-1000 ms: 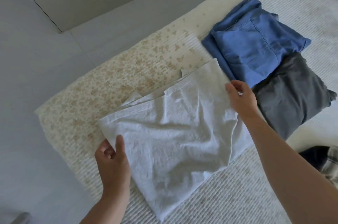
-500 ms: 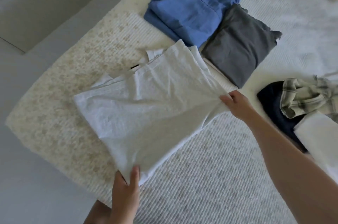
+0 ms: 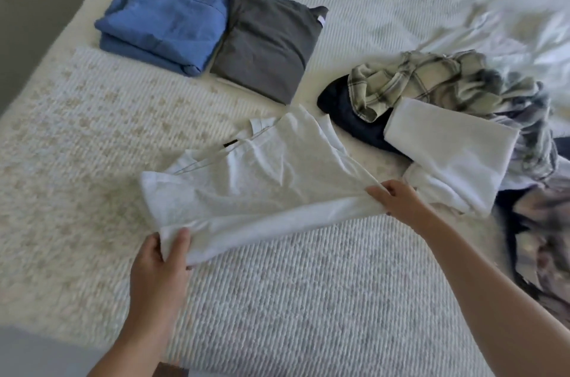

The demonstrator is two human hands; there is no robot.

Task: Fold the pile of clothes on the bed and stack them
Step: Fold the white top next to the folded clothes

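A bed [image 3: 308, 299] covered in a ribbed white spread fills nearly the whole view, with a faint floral patch on its left part. On the right lies the unfolded pile [image 3: 456, 117]: a plaid shirt [image 3: 431, 80] crumpled on top of a dark navy piece [image 3: 348, 114], with a white towel [image 3: 447, 148] lying across both on the near side, and more dark and patterned cloth trailing off toward the right edge.

At center, a white shirt [image 3: 246, 179] lies partly folded on the bed, its collar pointing far and a small dark label showing at the neck. Its near edge is lifted slightly off the spread between the two hands.

At far left sits a folded blue garment [image 3: 166, 16], and just right of it, touching, a folded grey garment [image 3: 265, 43]. Both lie flat side by side, well apart from the pile.

The left hand [image 3: 160, 265] pinches the shirt's near left corner, thumb on top of the cloth and fingers curled underneath. The right hand [image 3: 398, 201] grips the shirt's right edge, fingers curled around a bunched fold of fabric, just beside the towel.
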